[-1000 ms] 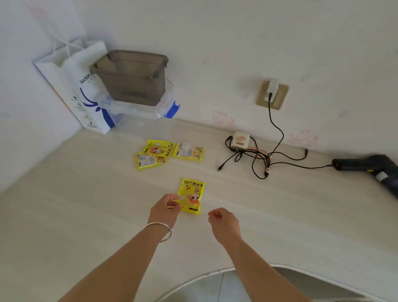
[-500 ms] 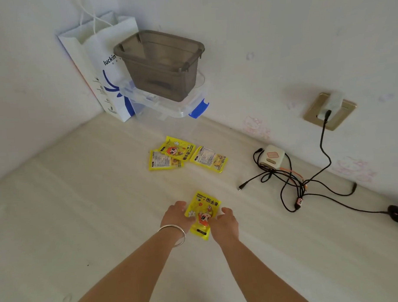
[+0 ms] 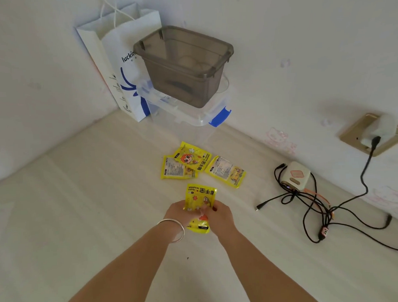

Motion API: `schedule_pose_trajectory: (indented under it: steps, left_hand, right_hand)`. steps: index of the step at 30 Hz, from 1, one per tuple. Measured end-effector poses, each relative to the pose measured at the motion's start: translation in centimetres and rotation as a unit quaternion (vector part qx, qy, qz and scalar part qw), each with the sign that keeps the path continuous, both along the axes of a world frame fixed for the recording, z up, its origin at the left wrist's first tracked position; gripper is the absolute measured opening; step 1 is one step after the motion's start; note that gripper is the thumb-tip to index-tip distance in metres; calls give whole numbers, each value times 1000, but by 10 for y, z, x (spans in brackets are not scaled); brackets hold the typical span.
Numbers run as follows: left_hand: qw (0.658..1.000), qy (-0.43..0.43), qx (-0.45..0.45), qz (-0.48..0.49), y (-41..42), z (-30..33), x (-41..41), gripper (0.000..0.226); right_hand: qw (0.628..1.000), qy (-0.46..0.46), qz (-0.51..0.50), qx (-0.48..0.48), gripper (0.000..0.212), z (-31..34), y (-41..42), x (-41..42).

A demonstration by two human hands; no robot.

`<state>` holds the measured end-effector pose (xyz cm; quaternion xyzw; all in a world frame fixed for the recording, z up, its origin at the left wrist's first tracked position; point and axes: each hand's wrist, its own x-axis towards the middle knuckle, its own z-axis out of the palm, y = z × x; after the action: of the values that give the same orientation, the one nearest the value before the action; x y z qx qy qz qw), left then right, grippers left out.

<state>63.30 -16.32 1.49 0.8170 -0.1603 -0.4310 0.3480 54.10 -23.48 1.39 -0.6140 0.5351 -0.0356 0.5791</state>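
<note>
Both hands pinch one yellow hand-warmer packet well in front of the grey bin. The left hand, a silver bangle on its wrist, grips the packet's left edge, and the right hand grips its right edge, fingers curled over the printed face. The packet's top end points towards the bin; whether its lower end touches the tabletop cannot be told. Between the held packet and the bin lie three more yellow packets, partly overlapping. The bin stands on a clear lidded box with a blue latch. A white paper bag leans just left of the bin, and a charger block with tangled black cables lies well to its right.
</note>
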Motion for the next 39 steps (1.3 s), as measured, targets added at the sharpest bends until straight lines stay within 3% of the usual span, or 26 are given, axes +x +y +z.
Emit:
schedule_pose_trajectory:
  steps: [4,7,10,14,20,25,29,35,39]
  left_hand:
    - [1000,-2,-16,12,-10,2,34,25]
    - [997,-72,16,-22,-22,2,65,23]
    - [980,-180,55,-68,-36,-2,99,32]
    - [965,-228,58,-116,-48,-12,137,42]
    - [940,-278,84,-178,-63,-27,153,54]
    - [918,-307,95,-232,-69,-31,153,58]
    - [916,-295,119,-245,-70,-29,149,52]
    - [924,-238,156,-256,-67,-24,148,64]
    - [923,-234,158,-261,-67,-20,149,63]
  right_hand:
    - [998,-10,39,-55,9,4,-21,32]
    - [995,-11,32,-97,10,2,-44,52]
    - [979,64,41,-190,24,-4,-73,64]
    - [932,204,93,-284,39,-11,-108,69]
    - [898,304,140,-284,56,-20,-130,68]
    - [894,345,131,-254,65,-20,-133,71]
    - [911,338,115,-208,52,-18,-129,69]
    - [928,272,43,-249,37,-8,-127,79]
    - [935,194,146,-257,42,-5,-131,105]
